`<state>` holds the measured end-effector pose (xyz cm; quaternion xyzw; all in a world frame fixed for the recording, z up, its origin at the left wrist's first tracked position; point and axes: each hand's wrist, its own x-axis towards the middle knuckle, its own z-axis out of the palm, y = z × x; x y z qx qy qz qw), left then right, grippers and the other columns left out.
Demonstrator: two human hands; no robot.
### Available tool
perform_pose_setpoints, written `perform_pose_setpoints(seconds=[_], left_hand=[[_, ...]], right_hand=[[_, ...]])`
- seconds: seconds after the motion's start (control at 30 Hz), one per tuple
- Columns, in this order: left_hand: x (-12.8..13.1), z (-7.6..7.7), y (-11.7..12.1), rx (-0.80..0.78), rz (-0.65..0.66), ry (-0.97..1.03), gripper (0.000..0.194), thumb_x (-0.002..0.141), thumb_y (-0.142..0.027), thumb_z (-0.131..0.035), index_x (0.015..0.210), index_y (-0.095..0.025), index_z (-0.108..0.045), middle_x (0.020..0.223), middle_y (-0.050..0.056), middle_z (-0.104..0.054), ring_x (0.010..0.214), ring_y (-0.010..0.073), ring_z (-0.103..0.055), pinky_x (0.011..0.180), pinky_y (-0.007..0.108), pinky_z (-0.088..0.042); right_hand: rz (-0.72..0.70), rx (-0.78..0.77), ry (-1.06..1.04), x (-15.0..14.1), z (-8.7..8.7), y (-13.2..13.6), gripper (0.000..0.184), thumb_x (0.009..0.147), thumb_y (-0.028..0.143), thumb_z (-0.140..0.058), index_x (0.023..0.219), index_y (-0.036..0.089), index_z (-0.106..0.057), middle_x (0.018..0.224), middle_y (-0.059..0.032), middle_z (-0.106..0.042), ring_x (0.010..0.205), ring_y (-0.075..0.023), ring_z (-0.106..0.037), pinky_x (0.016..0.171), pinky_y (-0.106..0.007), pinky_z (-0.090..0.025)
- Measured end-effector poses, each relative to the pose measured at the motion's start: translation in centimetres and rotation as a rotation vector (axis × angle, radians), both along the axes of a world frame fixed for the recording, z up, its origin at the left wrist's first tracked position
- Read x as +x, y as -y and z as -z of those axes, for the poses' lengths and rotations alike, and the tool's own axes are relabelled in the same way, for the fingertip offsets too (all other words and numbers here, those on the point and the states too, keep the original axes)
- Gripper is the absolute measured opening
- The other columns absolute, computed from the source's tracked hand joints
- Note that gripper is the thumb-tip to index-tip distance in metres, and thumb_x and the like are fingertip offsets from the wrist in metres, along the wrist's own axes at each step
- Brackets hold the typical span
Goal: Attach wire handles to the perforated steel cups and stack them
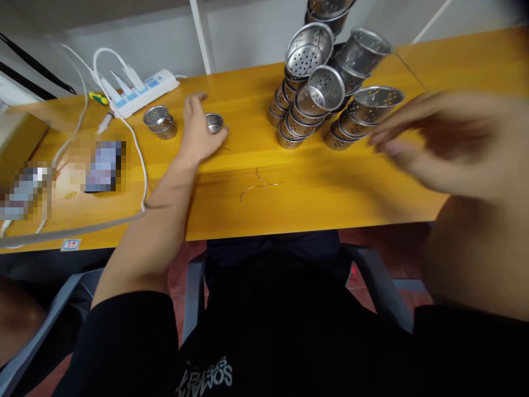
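Observation:
My left hand is over the table, its thumb and fingers spread apart around the near side of a small perforated metal cup. Whether the palm touches that cup is hidden. Left of the hand stands a pair of nested perforated cups. My right hand is raised at the right, smeared by motion, with fingers curled and thumb near the fingertips; I cannot make out anything in it. Closest to it are leaning stacks of perforated metal cups. Two thin curved wires lie on the table between the hands.
The yellow table runs along a grey wall. At the left are a white power strip with plugs, a white cable, a yellow-green tool and a blurred-out phone. Chair armrests flank me; another person's limb shows at lower left.

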<state>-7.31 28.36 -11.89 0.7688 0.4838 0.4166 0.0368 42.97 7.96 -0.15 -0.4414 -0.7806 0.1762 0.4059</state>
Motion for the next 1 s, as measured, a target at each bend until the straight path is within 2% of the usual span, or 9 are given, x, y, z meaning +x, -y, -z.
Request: perform_pose_setpoints(seconds=[0.07, 0.1, 0.2, 0.3, 0.43, 0.53, 0.73, 0.9, 1.0], left_hand=[[-1.2, 1.7, -1.3, -0.051, -0.024, 0.045, 0.072, 0.091, -0.067, -0.100, 0.147, -0.040, -0.063, 0.144, 0.011, -0.082, 0.174, 0.0372, -0.055, 0.154, 0.081, -0.039], [-1.7, 2.5, -2.0, -0.063, -0.018, 0.088, 0.074, 0.086, -0.063, -0.104, 0.144, -0.039, -0.064, 0.145, 0.011, -0.083, 0.172, 0.0393, -0.059, 0.152, 0.081, -0.041], [-2.9, 4.1, -3.7, -0.098, 0.024, 0.193, 0.077, 0.083, -0.055, -0.106, 0.144, -0.038, -0.063, 0.138, 0.010, -0.087, 0.149, 0.0426, -0.077, 0.137, 0.079, -0.055], [-3.2, 3.8, -4.0, -0.139, 0.002, 0.228, 0.087, 0.084, -0.059, -0.110, 0.152, -0.036, -0.061, 0.142, 0.008, -0.088, 0.147, 0.0371, -0.078, 0.136, 0.074, -0.059], [-2.1, 2.2, -2.9, -0.026, 0.043, 0.247, 0.097, 0.078, -0.050, -0.112, 0.160, -0.040, -0.061, 0.171, 0.013, -0.078, 0.165, 0.0450, -0.071, 0.148, 0.078, -0.054], [-0.9, 1.5, -1.9, -0.001, 0.152, 0.201, 0.100, 0.082, -0.047, -0.109, 0.168, -0.046, -0.058, 0.175, 0.011, -0.076, 0.166, 0.0448, -0.071, 0.146, 0.078, -0.056], [0.5, 1.2, -1.4, -0.142, 0.160, 0.268, 0.103, 0.076, -0.040, -0.107, 0.166, -0.039, -0.058, 0.170, 0.015, -0.077, 0.159, 0.0460, -0.076, 0.144, 0.076, -0.058], [0.8, 1.0, -1.2, -0.130, 0.145, 0.303, 0.098, 0.081, -0.051, -0.114, 0.162, -0.041, -0.061, 0.152, 0.009, -0.084, 0.161, 0.0435, -0.070, 0.146, 0.079, -0.051], [0.7, 0.9, -1.1, -0.118, 0.134, 0.203, 0.097, 0.090, -0.063, -0.113, 0.166, -0.041, -0.057, 0.148, 0.005, -0.083, 0.170, 0.0353, -0.059, 0.152, 0.075, -0.042]], right_hand=[[-0.337, -0.153, 0.240, -2.9, 0.1, 1.0, 0.042, 0.119, 0.072, -0.092, 0.133, 0.033, -0.094, 0.119, -0.0095, -0.095, 0.097, -0.0301, -0.088, 0.095, -0.049, -0.069], [-0.435, -0.195, 0.318, -4.3, 0.6, 1.0, 0.045, 0.120, 0.073, -0.087, 0.137, 0.032, -0.094, 0.120, -0.0090, -0.096, 0.096, -0.0305, -0.089, 0.092, -0.048, -0.068], [-0.375, -0.230, 0.483, -8.4, 2.6, -0.6, 0.053, 0.125, 0.062, -0.076, 0.157, 0.021, -0.089, 0.151, -0.0206, -0.092, 0.118, -0.0376, -0.090, 0.110, -0.052, -0.068], [-0.319, -0.235, 0.628, -11.6, 3.8, -2.7, 0.046, 0.123, 0.045, -0.080, 0.157, 0.015, -0.087, 0.148, -0.0244, -0.090, 0.120, -0.0381, -0.086, 0.108, -0.049, -0.065], [-0.329, -0.282, 0.814, -14.7, 2.5, -4.5, 0.013, 0.116, 0.024, -0.081, 0.123, 0.020, -0.092, 0.129, -0.0152, -0.091, 0.107, -0.0307, -0.082, 0.094, -0.041, -0.056], [-0.292, -0.357, 0.960, -16.8, 0.6, -5.0, 0.019, 0.110, 0.011, -0.077, 0.112, 0.021, -0.093, 0.113, -0.0115, -0.092, 0.097, -0.0286, -0.080, 0.082, -0.040, -0.047], [-0.241, -0.430, 1.136, -19.9, -1.7, -4.7, 0.022, 0.108, 0.013, -0.085, 0.126, 0.014, -0.099, 0.109, -0.0164, -0.094, 0.086, -0.0286, -0.080, 0.071, -0.040, -0.042], [-0.253, -0.339, 1.178, -20.3, -1.2, -4.7, 0.023, 0.110, 0.019, -0.087, 0.130, 0.014, -0.099, 0.121, -0.0202, -0.096, 0.092, -0.0306, -0.082, 0.069, -0.039, -0.041], [-0.285, -0.296, 1.158, -19.7, -0.5, -5.1, 0.018, 0.109, 0.020, -0.085, 0.122, 0.016, -0.098, 0.122, -0.0190, -0.096, 0.093, -0.0313, -0.082, 0.072, -0.041, -0.040]])
